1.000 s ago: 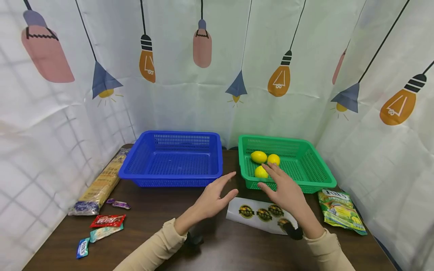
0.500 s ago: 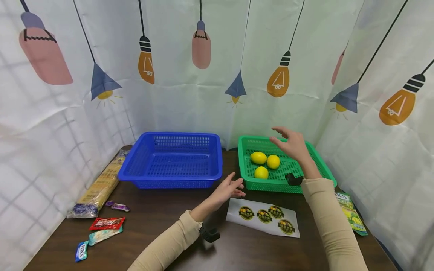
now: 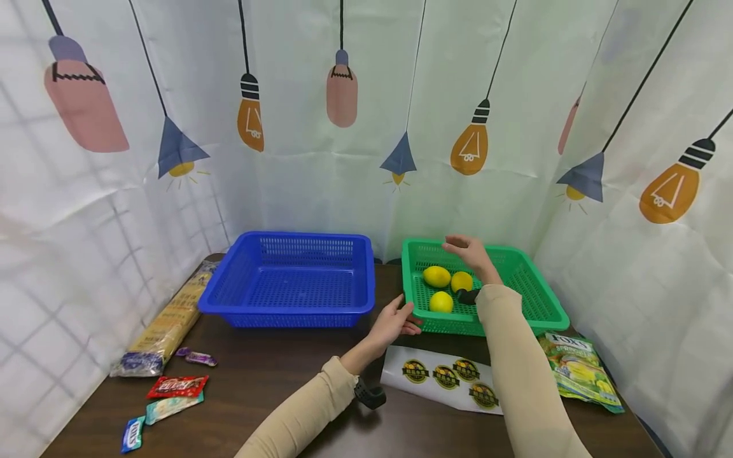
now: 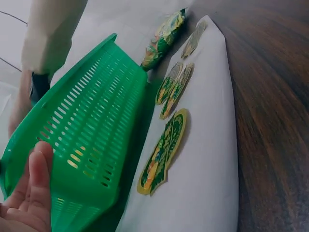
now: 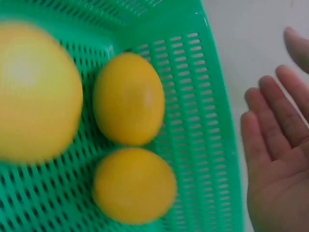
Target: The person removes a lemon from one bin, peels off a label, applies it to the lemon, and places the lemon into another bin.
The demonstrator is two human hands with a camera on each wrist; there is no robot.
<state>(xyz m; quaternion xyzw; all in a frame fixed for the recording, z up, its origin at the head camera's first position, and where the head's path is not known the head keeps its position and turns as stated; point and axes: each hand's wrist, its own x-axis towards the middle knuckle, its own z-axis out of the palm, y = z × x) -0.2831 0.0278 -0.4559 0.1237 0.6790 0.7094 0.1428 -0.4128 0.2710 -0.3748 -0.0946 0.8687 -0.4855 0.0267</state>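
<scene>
Three yellow lemons (image 3: 437, 277) lie in the left part of a green plastic basket (image 3: 529, 302); they also show as lemons (image 5: 129, 99) in the right wrist view. My right hand (image 3: 472, 254) is raised above the basket's back part, its fingers loosely bent with nothing held. In the right wrist view that right hand (image 5: 285, 130) appears palm-on, apart from the lemons. At the basket's front left corner is my left hand (image 3: 392, 324). The left wrist view has the left hand (image 4: 34, 193) against the green wall, fingers extended; whether it presses there is unclear.
A blue basket (image 3: 286, 320) stands to the left. White paper with several round stickers (image 3: 446, 376) lies in front of the green basket. A green FOX'S bag (image 3: 581, 369) is at right; a noodle-like pack (image 3: 172, 318) and small wrapped sweets (image 3: 177, 386) are at left.
My right hand has gone from the green basket's front edge up and back over it, then slightly left and down. My left hand has shifted right to the basket's corner.
</scene>
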